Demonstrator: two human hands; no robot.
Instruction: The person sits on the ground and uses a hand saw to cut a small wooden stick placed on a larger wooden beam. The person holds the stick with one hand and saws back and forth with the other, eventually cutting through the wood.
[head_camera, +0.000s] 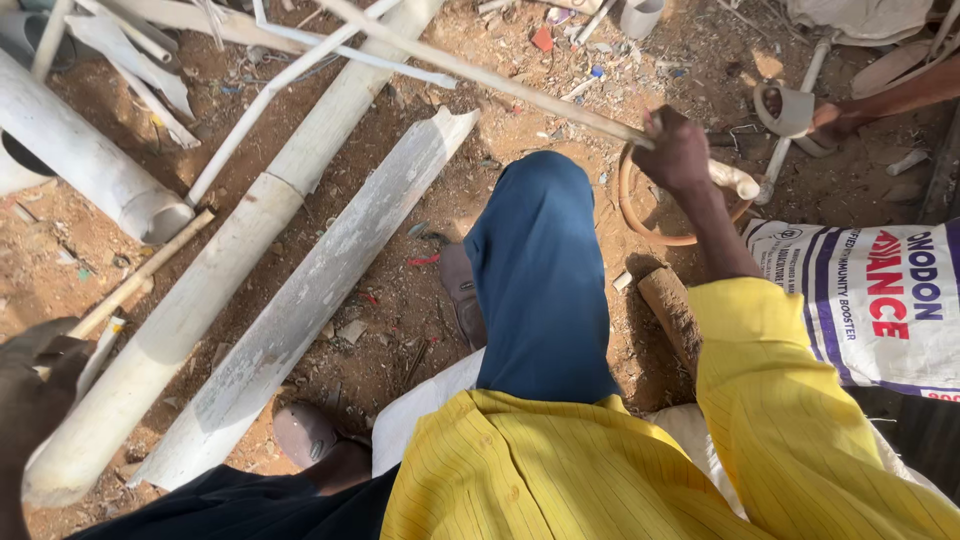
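The bare dirt ground (420, 290) carries everything here, littered with small scraps and chips. Largest on it is a long white plastic pipe (200, 300) running from the near left corner up toward the far middle, and just beside it on its right lies a split half-pipe (320, 290), a flattened trough of the same pale plastic with a ragged far end. A thicker grey-white pipe (90, 160) lies at the far left, its open end facing the middle. At the right edge sits a printed white sack (870, 300) with purple and red markings. The person's knee in blue trousers (540, 270) rises in the middle, with yellow sleeves (780, 400) near the bottom edge

The right hand (680, 150) is closed in a fist, its grip clamped on a long thin pale rod (480, 75) that slants from the far middle down to the hand, a short stub showing past the fingers. Below that hand a brown ring (655, 232) of hose lies on the dirt. The left hand (40, 380), dark and partly cut off at the near left edge, is curled about a thin wooden stick (140, 275); its grip looks closed on the stick, though the fingers are blurred

Another person's hand (835, 120) rests on a grey pipe fitting (790, 110) at the far right
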